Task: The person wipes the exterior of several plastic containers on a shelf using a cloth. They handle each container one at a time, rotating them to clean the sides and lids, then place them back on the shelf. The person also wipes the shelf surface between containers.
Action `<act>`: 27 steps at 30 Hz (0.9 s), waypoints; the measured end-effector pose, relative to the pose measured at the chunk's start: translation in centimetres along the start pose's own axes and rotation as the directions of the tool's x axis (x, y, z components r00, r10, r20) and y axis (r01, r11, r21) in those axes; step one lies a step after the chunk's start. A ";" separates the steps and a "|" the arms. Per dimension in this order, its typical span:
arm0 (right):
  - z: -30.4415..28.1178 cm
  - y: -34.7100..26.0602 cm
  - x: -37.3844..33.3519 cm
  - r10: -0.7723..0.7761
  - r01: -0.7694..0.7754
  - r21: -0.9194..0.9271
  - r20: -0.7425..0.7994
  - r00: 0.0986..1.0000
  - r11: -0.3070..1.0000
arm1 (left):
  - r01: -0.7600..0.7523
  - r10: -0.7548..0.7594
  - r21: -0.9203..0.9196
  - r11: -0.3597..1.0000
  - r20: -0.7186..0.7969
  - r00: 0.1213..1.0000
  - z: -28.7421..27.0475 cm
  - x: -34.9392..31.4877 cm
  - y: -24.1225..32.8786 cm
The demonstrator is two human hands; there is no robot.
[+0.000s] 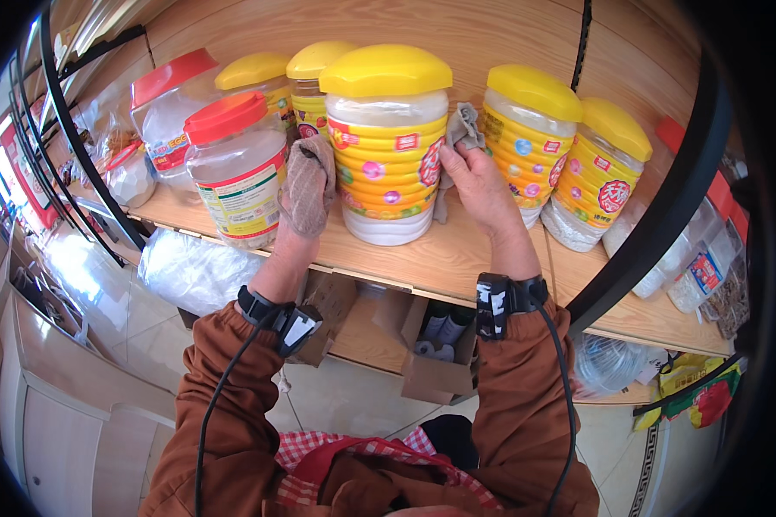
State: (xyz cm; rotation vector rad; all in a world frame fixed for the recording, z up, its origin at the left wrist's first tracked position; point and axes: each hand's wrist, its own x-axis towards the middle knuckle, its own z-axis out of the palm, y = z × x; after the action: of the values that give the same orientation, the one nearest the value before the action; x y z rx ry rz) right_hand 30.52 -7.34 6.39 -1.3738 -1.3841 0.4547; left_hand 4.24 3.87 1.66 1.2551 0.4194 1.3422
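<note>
In the middle of the shelf a large plastic jar (386, 164) with a yellow lid and a yellow printed band stands upright between my hands. My left hand (299, 246) is at its left side, most of it covered by a brownish-grey cloth (311, 177), so its fingers are hidden. At the jar's right side my right hand (485, 191) is closed, pinching a grey cloth (466, 127) that hangs down along the jar. Left of my left hand stands a clear jar (238, 177) with a red lid. Another yellow-lidded jar (530, 138) is just right of my right hand.
More jars stand around: a red-lidded one (171, 112) at far left, yellow-lidded ones behind, and a tilted yellow-lidded jar (602, 172) at right. Black shelf posts (655, 224) flank the wooden shelf (457, 258). Below are an open cardboard box (435, 379) and a plastic-wrapped bundle (190, 271).
</note>
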 end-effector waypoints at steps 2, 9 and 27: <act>0.2 0.6 0.7 -0.015 0.018 0.062 -0.045 0.999 0.998 | -0.045 0.036 0.117 0.992 0.077 0.996 -0.8 -0.8 0.3; 1.4 -0.3 0.2 0.006 -0.038 0.442 0.073 0.997 0.896 | -0.125 0.112 0.095 0.988 0.137 0.984 -0.4 -1.2 0.7; 1.7 -1.7 0.2 -0.239 0.306 0.332 -0.228 0.944 0.892 | -0.423 0.426 -0.052 0.905 0.132 0.895 1.5 0.1 6.7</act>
State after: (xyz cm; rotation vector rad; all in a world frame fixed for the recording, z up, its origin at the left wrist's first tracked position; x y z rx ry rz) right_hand 28.34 -6.96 7.28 -0.8776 -1.2445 0.3644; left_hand 2.32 1.65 7.82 1.4678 0.0248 1.6040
